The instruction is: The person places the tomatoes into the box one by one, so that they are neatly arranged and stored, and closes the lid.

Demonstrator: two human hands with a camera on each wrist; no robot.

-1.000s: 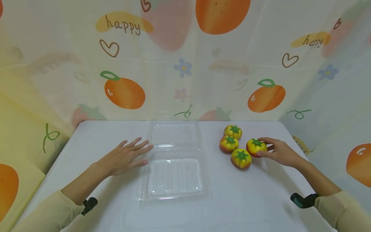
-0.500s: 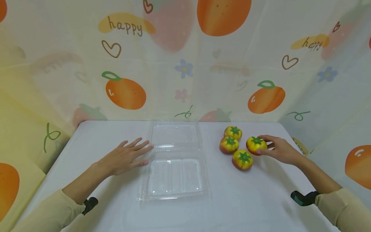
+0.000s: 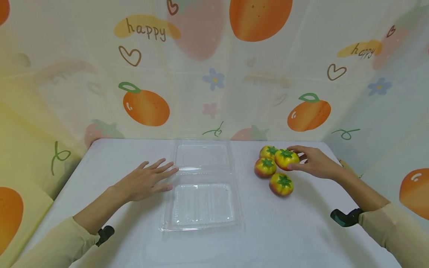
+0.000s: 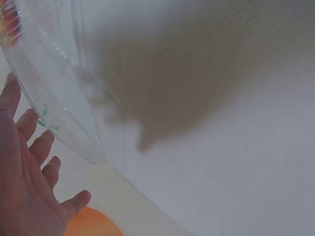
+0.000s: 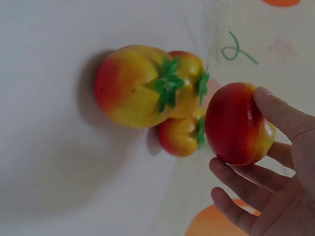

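Observation:
My right hand pinches a yellow-and-red tomato with a green star-shaped top between thumb and fingers. In the right wrist view the held tomato hangs off the table, showing its red underside. Several more tomatoes lie close by: one at the back partly covered, one at the left, and one nearer the front. My left hand is spread with straight fingers at the left edge of a clear plastic clamshell box; whether the fingertips touch it I cannot tell.
The box's lid lies folded back toward the rear of the white table. A fruit-print curtain hangs right behind the table and along both sides.
My right hand has lifted the tomato and carried it left and away from me, over the others. The front tomato has shifted slightly in view. My left hand stays in place.

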